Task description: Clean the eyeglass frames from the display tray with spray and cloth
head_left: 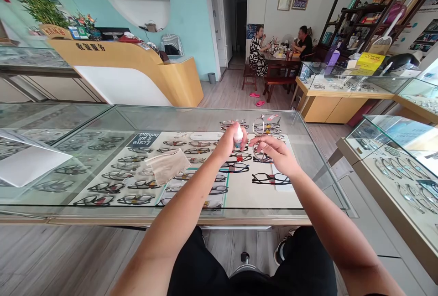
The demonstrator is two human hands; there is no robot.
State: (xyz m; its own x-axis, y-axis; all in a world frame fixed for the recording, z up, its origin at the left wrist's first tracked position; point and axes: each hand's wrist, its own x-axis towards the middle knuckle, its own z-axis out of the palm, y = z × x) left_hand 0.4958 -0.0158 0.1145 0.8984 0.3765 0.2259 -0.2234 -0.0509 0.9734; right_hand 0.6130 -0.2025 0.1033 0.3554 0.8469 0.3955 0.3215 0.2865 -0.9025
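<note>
Over the right part of the glass counter, my left hand [227,143] is wrapped round a small white bottle [238,135], which stands upright in its grip. Close to its right, my right hand [276,153] has its fingers bent, with thumb and fingertips together at a thin-framed pair of glasses [261,153]. A beige cloth [168,166] lies on the glass to the left of my forearm. Dark-framed glasses [270,178] sit below my right hand. Whether they rest on or under the glass is hard to tell.
The glass counter [191,212] holds rows of glasses. A white panel [27,161] stands at its left end. More display cases [393,182] are at the right. Behind are a wooden reception desk [178,79] and two people seated at a table [285,61].
</note>
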